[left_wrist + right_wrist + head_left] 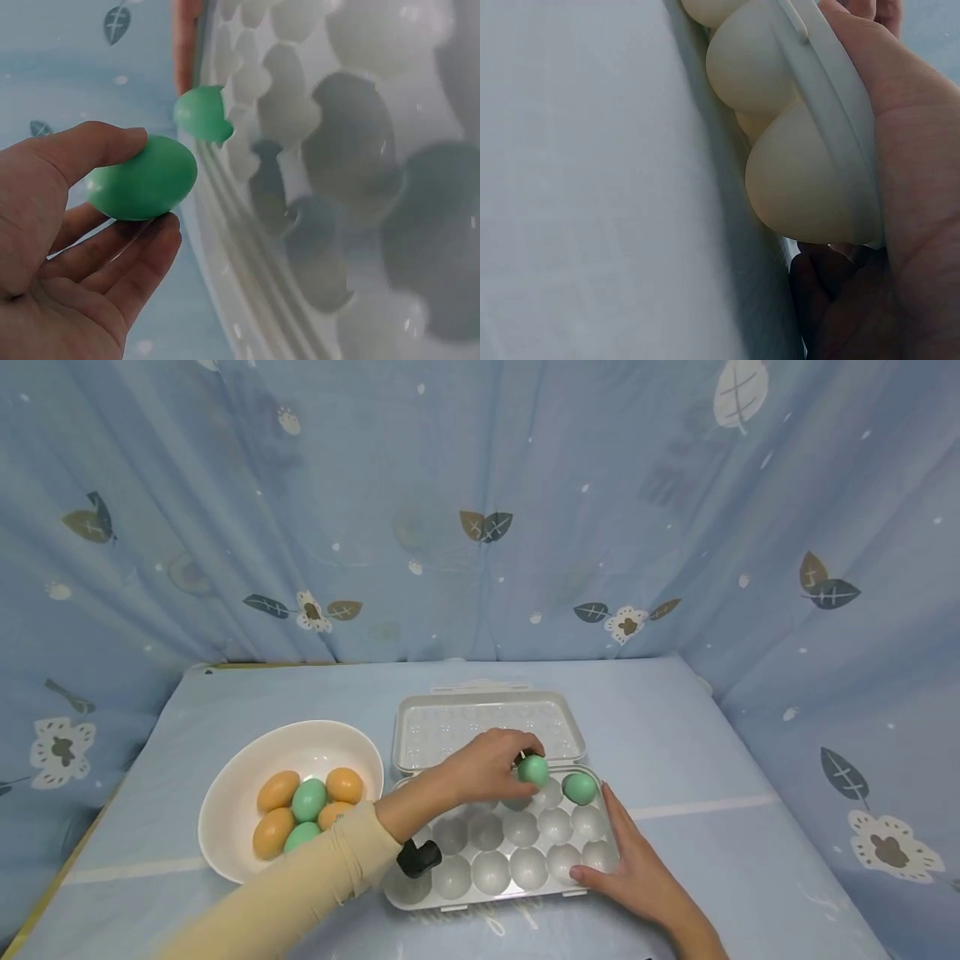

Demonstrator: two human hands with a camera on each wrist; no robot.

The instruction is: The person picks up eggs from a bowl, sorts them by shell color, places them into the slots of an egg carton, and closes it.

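Observation:
My left hand (489,770) pinches a green egg (533,772) between thumb and fingertips, above the back row of the egg tray (491,872). The left wrist view shows the thumb on top of this egg (142,180) and the fingers beneath it. A second green egg (579,789) sits in the back right cup. My right hand (637,868) grips the tray's right end, thumb on the front rim and fingers along the side. From the right wrist, the rounded undersides of the cups (802,176) show beside the palm.
A white bowl (225,818) on the left holds several orange and green eggs, partly hidden by my left sleeve (300,877). The tray's lid (427,727) lies folded open behind it. A patterned blue curtain (480,460) hangs beyond the table.

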